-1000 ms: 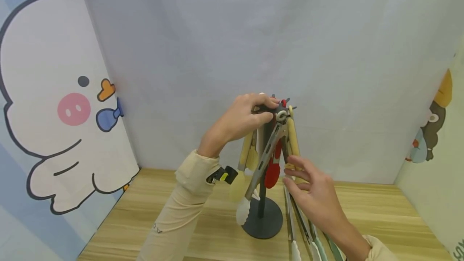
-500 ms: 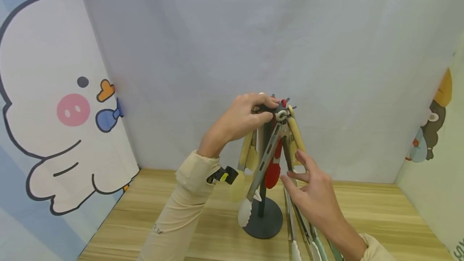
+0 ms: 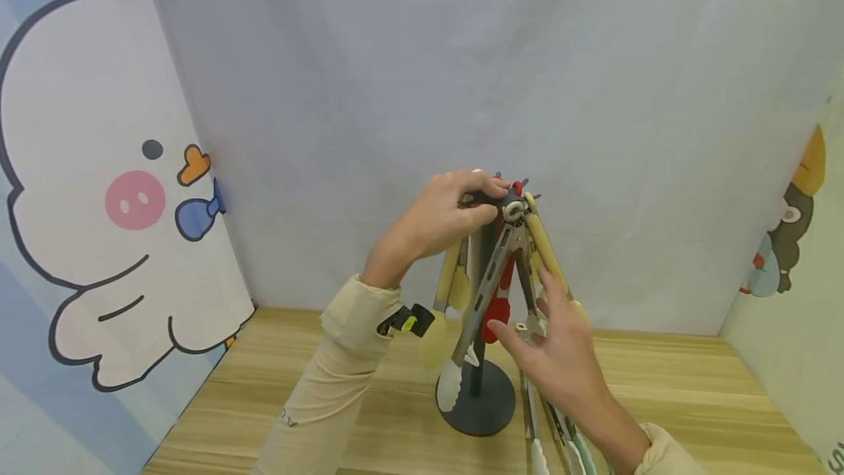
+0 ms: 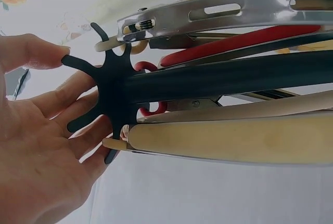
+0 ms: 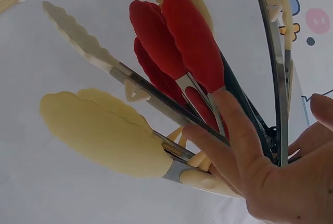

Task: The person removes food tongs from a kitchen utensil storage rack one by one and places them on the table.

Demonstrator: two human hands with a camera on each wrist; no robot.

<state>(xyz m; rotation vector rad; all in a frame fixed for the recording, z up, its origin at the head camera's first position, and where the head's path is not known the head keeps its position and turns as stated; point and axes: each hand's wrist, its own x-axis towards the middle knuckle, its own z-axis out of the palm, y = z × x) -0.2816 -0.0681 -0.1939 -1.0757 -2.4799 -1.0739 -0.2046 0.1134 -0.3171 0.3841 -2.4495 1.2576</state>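
In the head view my left hand point(image 3: 431, 218) holds the top of a black hook stand point(image 3: 484, 420). The left wrist view shows its thumb at one hook tip, fingers behind the hooks point(image 4: 112, 89). My right hand point(image 3: 563, 358) is among the hanging tongs, thumb spread away from the fingers. Its fingers lie against a metal arm of the white-tipped tongs point(image 5: 171, 109), whose two arms are spread wide. One finger overlaps the red tongs point(image 5: 195, 42) in the right wrist view. Close by hang yellow tongs point(image 5: 104, 135), partly behind the fingers.
More yellow tongs point(image 3: 448, 277) hang on the stand's left side. Several tongs point(image 3: 532, 416) lie on the wooden table point(image 3: 679, 387) below the right forearm, some with white tips, some green point(image 3: 583, 453). A grey cloth backdrop point(image 3: 330, 130) rises behind.
My right hand has shifted slightly down and left, its thumb reaching towards the red tongs. The yellow tongs beside it have swung outward to the right; the white tip has drifted slightly right. The left hand stays.
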